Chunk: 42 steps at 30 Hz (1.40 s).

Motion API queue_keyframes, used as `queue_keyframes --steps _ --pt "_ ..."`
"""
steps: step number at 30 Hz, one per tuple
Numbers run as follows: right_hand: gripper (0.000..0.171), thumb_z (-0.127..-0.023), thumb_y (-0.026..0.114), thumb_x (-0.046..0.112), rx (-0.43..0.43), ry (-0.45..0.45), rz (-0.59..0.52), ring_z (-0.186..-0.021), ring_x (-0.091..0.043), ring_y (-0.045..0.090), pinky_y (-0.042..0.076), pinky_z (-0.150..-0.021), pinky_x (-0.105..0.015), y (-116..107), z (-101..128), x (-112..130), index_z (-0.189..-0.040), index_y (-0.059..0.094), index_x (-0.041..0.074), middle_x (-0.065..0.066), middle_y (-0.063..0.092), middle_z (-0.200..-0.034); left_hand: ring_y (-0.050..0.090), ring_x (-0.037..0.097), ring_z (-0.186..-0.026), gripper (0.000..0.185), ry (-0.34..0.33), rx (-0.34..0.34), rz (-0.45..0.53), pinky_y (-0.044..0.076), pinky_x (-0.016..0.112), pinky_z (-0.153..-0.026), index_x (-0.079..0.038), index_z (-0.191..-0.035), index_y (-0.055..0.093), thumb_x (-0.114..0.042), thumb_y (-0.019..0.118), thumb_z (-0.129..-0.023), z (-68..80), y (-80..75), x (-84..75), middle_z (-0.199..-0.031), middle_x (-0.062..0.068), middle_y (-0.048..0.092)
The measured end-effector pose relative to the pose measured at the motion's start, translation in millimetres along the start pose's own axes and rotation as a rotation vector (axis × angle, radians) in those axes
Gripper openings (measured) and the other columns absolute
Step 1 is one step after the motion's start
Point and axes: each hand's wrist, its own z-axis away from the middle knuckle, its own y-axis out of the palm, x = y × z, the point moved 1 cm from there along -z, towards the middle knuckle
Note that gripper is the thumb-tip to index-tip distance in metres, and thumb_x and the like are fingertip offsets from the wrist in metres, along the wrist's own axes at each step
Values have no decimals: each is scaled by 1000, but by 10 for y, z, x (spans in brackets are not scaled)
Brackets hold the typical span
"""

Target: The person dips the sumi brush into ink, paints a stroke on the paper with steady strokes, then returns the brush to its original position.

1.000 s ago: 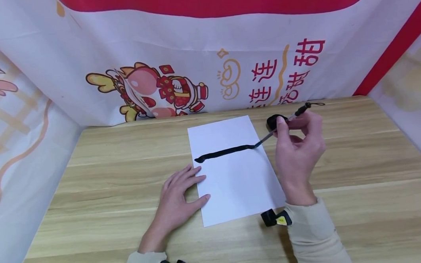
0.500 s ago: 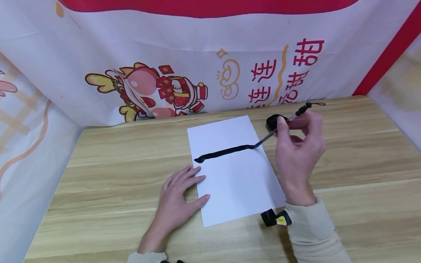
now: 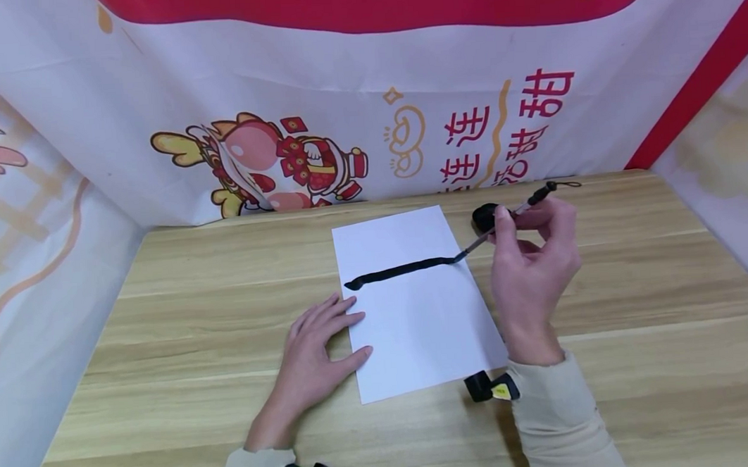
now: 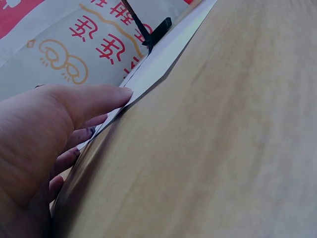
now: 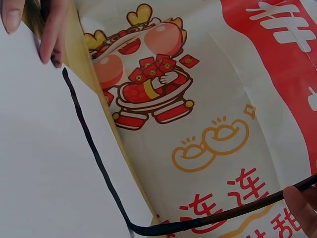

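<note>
A white sheet of paper [image 3: 417, 330] lies on the wooden table, crossed by one thick black ink stroke [image 3: 401, 270]. My right hand [image 3: 535, 274] pinches a writing brush [image 3: 476, 243] slantwise; its dark tip touches the right end of the stroke. In the right wrist view the bristles of the brush [image 5: 168, 228] bend against the paper. My left hand [image 3: 319, 353] rests spread at the paper's left edge, fingertips and thumb on the sheet. In the left wrist view its thumb [image 4: 106, 98] lies along the edge. Dark smudges show on its fingers.
A small black round object [image 3: 486, 218] sits behind my right hand, partly covered by it. The wooden table [image 3: 194, 313] ends at a printed cloth backdrop [image 3: 314, 67] at the back, with further cloth on both sides. Each wrist carries a small black camera.
The right hand and brush have shifted very slightly to the right, with the tip still at the stroke's right end. The left hand stays in place.
</note>
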Motion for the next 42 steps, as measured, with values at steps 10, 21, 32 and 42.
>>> queue_keyframes --steps 10,21,32,42 --pt "34 -100 75 9 -17 22 -58 -82 -10 73 61 -65 -18 -10 -29 -21 -121 59 -12 17 61 -93 42 32 -159 49 13 -15 10 23 69 -127 -23 -137 74 -35 86 -91 13 -1 -1 -162 -2 58" --pt "39 -102 75 17 -17 21 -35 -87 -10 73 61 -68 -17 -39 -52 -27 -125 60 -10 14 63 -96 41 31 -160 50 10 -8 12 23 69 -128 -23 -137 74 -35 87 -90 10 0 10 -163 -2 57" --pt "31 -102 75 18 -27 14 -28 -87 -10 74 62 -68 -18 -62 -60 -34 -122 62 -2 20 61 -96 42 32 -160 50 12 -12 7 23 69 -128 -24 -137 74 -36 86 -90 1 0 0 -163 -2 57" --pt "31 -101 76 16 -47 24 -40 -82 -10 73 62 -66 -19 -73 -73 -42 -119 62 -4 17 62 -94 40 30 -161 51 -1 1 4 22 67 -129 -24 -138 74 -37 86 -90 -1 2 3 -163 -3 56"
